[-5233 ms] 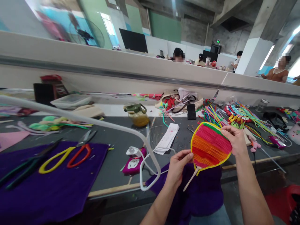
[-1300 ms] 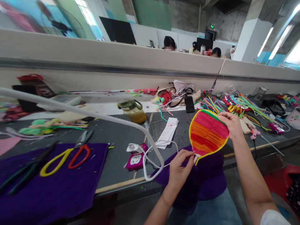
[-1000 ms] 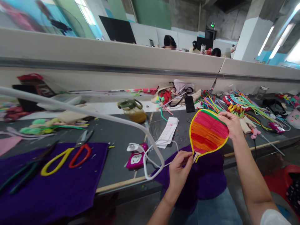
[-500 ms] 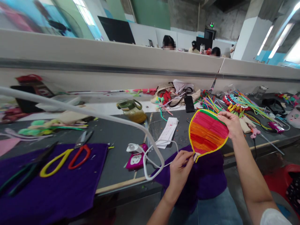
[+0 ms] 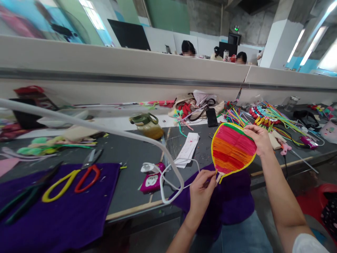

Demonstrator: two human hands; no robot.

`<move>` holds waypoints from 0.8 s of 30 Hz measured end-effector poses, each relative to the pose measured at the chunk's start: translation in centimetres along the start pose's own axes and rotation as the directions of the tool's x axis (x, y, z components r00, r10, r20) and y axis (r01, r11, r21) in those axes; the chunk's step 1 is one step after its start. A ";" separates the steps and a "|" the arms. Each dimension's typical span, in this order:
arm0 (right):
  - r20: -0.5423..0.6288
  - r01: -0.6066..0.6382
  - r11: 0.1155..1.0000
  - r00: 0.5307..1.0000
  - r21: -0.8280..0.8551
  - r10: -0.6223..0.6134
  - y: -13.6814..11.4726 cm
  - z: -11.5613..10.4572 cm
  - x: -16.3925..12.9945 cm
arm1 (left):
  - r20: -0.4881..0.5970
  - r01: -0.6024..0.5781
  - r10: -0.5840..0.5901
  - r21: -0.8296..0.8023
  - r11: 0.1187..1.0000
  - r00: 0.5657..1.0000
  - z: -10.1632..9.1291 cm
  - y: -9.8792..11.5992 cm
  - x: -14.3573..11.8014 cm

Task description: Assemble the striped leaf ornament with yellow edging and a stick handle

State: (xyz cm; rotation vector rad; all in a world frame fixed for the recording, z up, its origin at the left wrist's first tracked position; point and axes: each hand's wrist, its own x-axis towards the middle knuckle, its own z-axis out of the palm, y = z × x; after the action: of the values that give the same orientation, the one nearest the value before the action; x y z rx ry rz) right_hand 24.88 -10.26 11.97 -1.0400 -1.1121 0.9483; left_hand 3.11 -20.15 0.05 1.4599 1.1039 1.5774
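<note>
I hold up a small round fan [image 5: 231, 149] made of pink, orange and red fuzzy stripes with a yellow rim and a green top edge. My left hand [image 5: 201, 191] pinches its short handle at the bottom. My right hand [image 5: 259, 138] grips the upper right edge of the fan. The fan hangs above a purple cloth [image 5: 231, 200] draped over my lap and the table edge.
A grey table [image 5: 131, 154] holds a purple mat [image 5: 60, 211] with yellow-and-red scissors [image 5: 72, 177], a white cable and pink power strip [image 5: 152, 179], an amber jar [image 5: 147, 124], a phone [image 5: 211, 117] and colourful pipe cleaners [image 5: 268, 117]. Other people sit beyond the partition. A red stool [image 5: 322, 207] stands at right.
The fan has been lifted slightly and its handle end has come into my left hand's pinch; over the last second almost nothing moves apart from a small camera shift.
</note>
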 end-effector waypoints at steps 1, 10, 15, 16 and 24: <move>-0.001 0.002 1.000 1.000 0.001 -0.002 0.0 0.0 0.0 | -0.001 -0.013 0.013 0.018 1.000 1.000 0.0 0.1 0.0; -0.021 0.003 1.000 1.000 -0.023 -0.003 0.2 -0.2 0.2 | -0.035 -0.124 0.130 0.137 0.983 0.991 -0.2 1.1 0.0; -0.021 -0.006 1.000 1.000 0.007 0.006 -0.1 0.0 0.1 | -0.031 -0.108 0.113 0.134 0.985 0.993 -0.2 1.0 -0.1; -0.018 -0.008 1.000 1.000 0.012 0.008 -0.1 0.0 0.1 | -0.029 -0.106 0.111 0.137 0.985 0.993 -0.2 0.9 0.0; 0.006 -0.014 1.000 1.000 0.014 0.014 -0.2 0.0 0.0 | 0.001 -0.136 0.138 0.186 0.973 0.990 -0.2 0.8 0.0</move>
State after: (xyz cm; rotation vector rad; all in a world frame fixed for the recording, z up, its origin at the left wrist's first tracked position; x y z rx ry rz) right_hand 24.91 -10.30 12.21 -1.0352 -1.1031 0.9692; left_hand 2.98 -20.50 0.74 1.6842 1.2069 1.6138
